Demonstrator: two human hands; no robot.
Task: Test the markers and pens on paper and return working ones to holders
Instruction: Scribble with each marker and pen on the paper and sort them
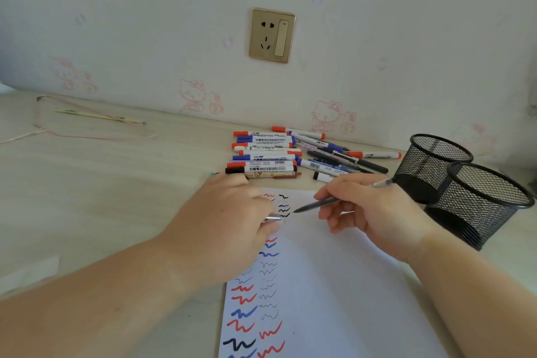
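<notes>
A white sheet of paper (325, 285) lies on the desk, covered down its left side with red, blue and black squiggles. My right hand (374, 212) grips a thin dark pen (319, 203) with its tip just above the paper beside the topmost black squiggles. My left hand (229, 221) rests on the paper's upper left and holds a small silvery pen cap (273, 217) in its fingers. A pile of whiteboard markers and pens (270, 154) lies behind the paper. Two black mesh holders (430, 166) (488, 200) stand at the right.
A wall with a gold socket (272, 35) rises behind the desk. A pink cord (87, 131) and a thin stick (98, 116) lie at the far left of the wooden desk (101, 197). The holders stand close beside my right wrist.
</notes>
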